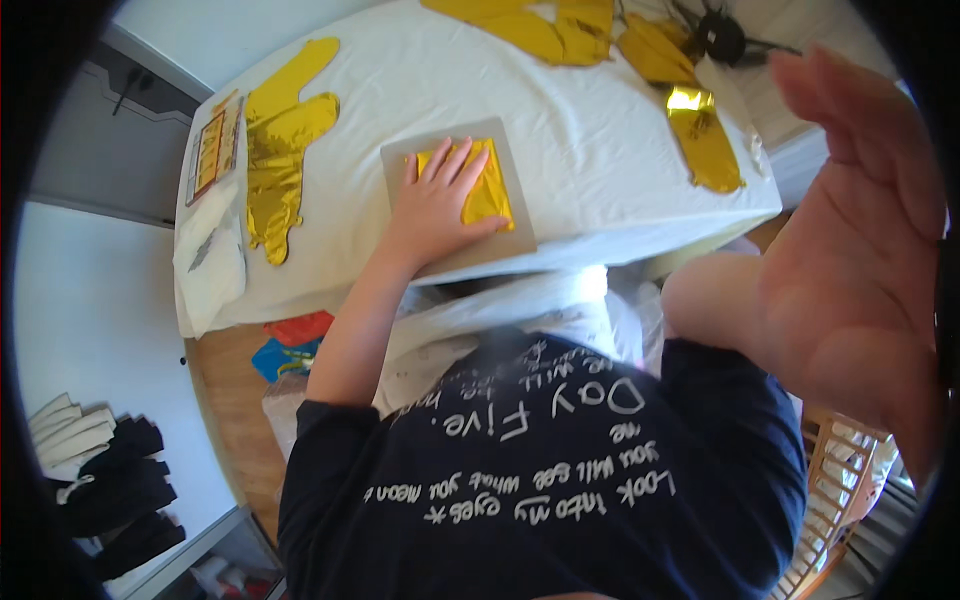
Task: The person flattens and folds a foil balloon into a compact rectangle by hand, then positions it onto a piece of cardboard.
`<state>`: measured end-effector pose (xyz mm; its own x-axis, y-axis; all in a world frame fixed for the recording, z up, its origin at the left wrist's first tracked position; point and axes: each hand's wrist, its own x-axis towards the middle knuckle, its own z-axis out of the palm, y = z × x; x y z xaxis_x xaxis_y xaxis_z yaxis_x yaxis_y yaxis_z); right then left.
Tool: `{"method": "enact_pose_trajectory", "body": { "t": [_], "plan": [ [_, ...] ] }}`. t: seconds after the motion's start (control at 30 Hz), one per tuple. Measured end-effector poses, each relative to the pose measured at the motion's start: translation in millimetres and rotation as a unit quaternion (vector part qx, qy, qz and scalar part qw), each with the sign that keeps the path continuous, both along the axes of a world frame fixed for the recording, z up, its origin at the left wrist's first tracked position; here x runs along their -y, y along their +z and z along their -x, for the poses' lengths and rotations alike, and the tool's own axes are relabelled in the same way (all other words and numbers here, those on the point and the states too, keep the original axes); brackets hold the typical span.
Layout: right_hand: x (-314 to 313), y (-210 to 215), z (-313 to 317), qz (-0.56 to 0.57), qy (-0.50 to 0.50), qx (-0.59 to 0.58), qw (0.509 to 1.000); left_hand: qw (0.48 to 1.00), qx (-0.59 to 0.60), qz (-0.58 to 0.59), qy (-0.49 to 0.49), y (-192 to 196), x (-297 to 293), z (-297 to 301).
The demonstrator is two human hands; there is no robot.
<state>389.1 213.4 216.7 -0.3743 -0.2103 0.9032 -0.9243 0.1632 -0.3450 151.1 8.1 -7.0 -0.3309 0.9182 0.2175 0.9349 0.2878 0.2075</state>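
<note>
My left hand lies with fingers spread on a folded piece of shiny gold foil. Under the foil is a thin grey board, at the near middle of the white-covered table. Part of the foil is hidden beneath my palm. Raised close to the camera at the right, my right hand has its fingers stretched out and holds nothing that I can see. To the left of the board a flat, uninflated gold foil balloon is laid out lengthwise.
More flat gold foil lies at the far edge, and another strip at the right. A black object with thin legs stands at the back right. A printed packet and white plastic lie at the left edge; wooden slats show at lower right.
</note>
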Motion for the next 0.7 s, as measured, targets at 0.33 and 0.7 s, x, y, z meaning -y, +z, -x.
{"method": "enact_pose_trajectory", "body": {
  "t": [0.33, 0.7],
  "plan": [
    [30, 72, -1, -0.132, 0.051, -0.019, 0.99, 0.997, 0.08, 0.014, -0.01, 0, 15, -7],
    [27, 50, 22, -0.02, 0.123, 0.094, 0.988, 0.996, 0.08, 0.032, 0.005, 11, 2, -7]
  ]
}}
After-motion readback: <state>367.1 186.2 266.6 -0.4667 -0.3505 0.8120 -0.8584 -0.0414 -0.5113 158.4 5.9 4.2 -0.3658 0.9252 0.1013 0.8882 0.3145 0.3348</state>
